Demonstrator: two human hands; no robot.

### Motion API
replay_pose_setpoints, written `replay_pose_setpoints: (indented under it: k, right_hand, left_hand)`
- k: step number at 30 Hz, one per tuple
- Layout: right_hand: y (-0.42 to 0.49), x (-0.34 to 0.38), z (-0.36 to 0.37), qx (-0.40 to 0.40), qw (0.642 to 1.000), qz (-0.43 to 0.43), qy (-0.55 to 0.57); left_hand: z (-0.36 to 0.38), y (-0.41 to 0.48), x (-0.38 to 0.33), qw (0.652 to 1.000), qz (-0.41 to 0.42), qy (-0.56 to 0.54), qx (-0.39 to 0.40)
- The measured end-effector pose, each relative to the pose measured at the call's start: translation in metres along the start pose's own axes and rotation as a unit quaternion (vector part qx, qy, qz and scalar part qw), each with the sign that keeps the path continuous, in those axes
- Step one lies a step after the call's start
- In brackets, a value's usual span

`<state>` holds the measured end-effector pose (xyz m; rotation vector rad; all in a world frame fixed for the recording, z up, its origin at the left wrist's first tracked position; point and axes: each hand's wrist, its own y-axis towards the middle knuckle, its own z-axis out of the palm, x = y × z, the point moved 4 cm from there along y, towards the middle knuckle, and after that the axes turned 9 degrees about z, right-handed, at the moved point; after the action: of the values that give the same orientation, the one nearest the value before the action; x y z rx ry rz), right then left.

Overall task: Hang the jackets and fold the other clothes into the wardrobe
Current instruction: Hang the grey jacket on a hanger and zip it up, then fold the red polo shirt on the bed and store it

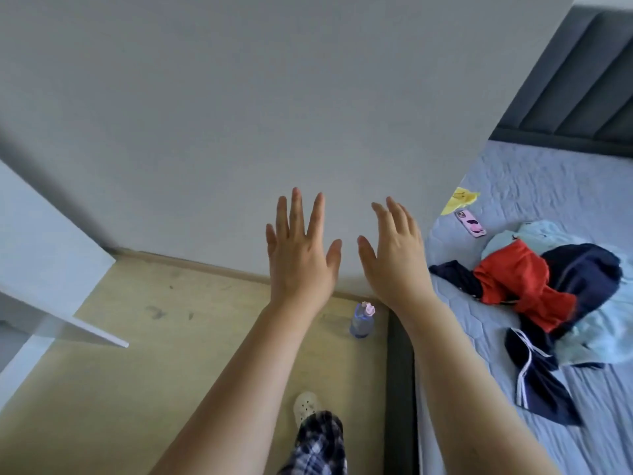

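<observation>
Clothes (pixel 544 289) are piled up on the bed (pixel 548 186) over on the right, a jumble of red, navy and light blue stuff, nothing folded yet. Left hand (pixel 299 255) and right hand (pixel 397 255) are both held out in front, fingers straight and spread, backs toward the camera, holding nothing. Phone (pixel 470 223) and something yellow (pixel 459 199) sit near the bed's edge. Bottle (pixel 362 320) stands on the floor (pixel 171 337) just beside the bed.
</observation>
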<state>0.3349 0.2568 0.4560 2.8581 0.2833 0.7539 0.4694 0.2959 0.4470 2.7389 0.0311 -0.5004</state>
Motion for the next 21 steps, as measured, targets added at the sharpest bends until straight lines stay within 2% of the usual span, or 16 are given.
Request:
replay_pose_setpoints:
  k: [9,17,21]
  right_hand:
    - [0.122,-0.072,0.012,0.007,0.999,0.044,-0.026]
    - [0.180,-0.152,0.054,0.018,0.997,0.071,-0.006]
    - [0.202,-0.200,0.104,0.061,0.997,0.033,-0.038]
  left_hand:
    - [0.086,0.133,-0.014,0.998,0.022,0.007,0.050]
    - [0.186,0.175,-0.027,0.995,0.028,0.002,0.100]
    - [0.249,0.185,-0.019,0.994,0.048,0.006,0.103]
